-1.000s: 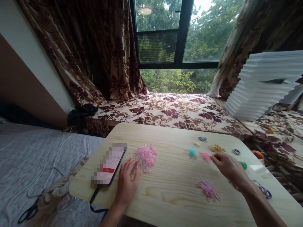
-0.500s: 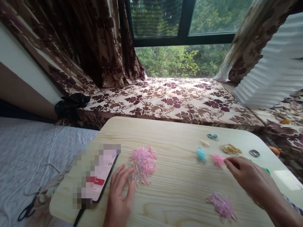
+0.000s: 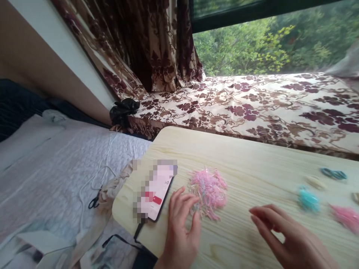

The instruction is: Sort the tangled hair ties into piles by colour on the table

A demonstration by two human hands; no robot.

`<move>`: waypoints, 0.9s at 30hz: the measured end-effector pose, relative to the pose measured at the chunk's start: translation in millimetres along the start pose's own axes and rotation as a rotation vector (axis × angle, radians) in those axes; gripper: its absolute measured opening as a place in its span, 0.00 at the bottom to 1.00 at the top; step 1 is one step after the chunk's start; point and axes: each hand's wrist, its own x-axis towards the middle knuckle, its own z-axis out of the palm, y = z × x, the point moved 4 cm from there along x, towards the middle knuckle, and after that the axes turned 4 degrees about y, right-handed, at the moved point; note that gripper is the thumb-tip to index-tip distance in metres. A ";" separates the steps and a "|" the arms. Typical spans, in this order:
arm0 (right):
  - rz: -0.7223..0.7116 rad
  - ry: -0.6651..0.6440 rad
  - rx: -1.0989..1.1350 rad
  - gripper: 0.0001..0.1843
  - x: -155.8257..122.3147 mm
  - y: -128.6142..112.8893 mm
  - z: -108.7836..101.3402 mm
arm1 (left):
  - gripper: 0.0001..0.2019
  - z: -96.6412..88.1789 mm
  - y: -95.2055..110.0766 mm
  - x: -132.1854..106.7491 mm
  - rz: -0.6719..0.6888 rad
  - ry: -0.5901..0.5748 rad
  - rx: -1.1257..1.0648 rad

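Note:
My left hand [image 3: 183, 224] rests on the table beside a heap of small pink and clear elastic bands [image 3: 209, 190], its fingers apart and their tips at the heap's left edge. My right hand [image 3: 286, 233] is over the table between that heap and the small piles at the right. Its thumb and forefinger tips lie close together with a narrow gap, and nothing shows between them. Nearest to it on the right are a turquoise bundle of bands [image 3: 308, 200] and a pink bundle [image 3: 346, 216].
A phone [image 3: 157, 198], partly pixelated, lies on the wooden table [image 3: 252, 160] left of my left hand, with a cable attached. Cream bands [image 3: 316, 182] and blue-grey hair ties [image 3: 333, 173] sit at the back right. A bed [image 3: 70, 160] adjoins on the left; a flowered window seat [image 3: 238, 104] runs behind.
My right hand has left the pink bundle and moved left toward the heap. The view has swung left and closer. My left hand stays beside the heap.

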 end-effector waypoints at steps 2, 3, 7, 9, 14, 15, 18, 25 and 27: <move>-0.065 -0.053 0.055 0.12 14.6 -15.7 12.4 | 0.16 -0.4 0.1 0.0 -0.002 0.001 -0.007; -0.079 -0.056 0.066 0.12 21.4 -21.0 16.5 | 0.17 -0.4 -0.1 0.0 -0.001 0.002 -0.010; -0.117 -0.036 0.082 0.15 41.2 -34.7 28.6 | 0.19 0.7 -1.4 0.2 0.037 0.008 -0.022; -0.138 -0.054 0.087 0.15 46.4 -38.3 34.0 | 0.20 1.1 -1.7 0.5 0.058 0.016 -0.026; -0.165 -0.055 0.061 0.16 52.2 -39.2 36.7 | 0.19 2.1 -2.0 2.2 0.049 0.016 -0.030; -0.167 -0.044 0.048 0.17 52.8 -39.2 36.3 | 0.19 2.1 -2.2 2.4 0.043 0.016 -0.034; -0.198 -0.076 0.032 0.16 53.7 -42.7 40.2 | 0.20 1.8 -2.7 1.4 0.031 0.017 -0.052; -0.277 -0.077 -0.090 0.16 46.4 -44.9 37.4 | 0.23 -0.8 -5.0 -3.4 -0.059 0.017 -0.101; -0.313 -0.084 -0.087 0.13 37.9 -42.2 31.8 | 0.24 -1.8 -5.8 -4.3 -0.083 0.023 -0.110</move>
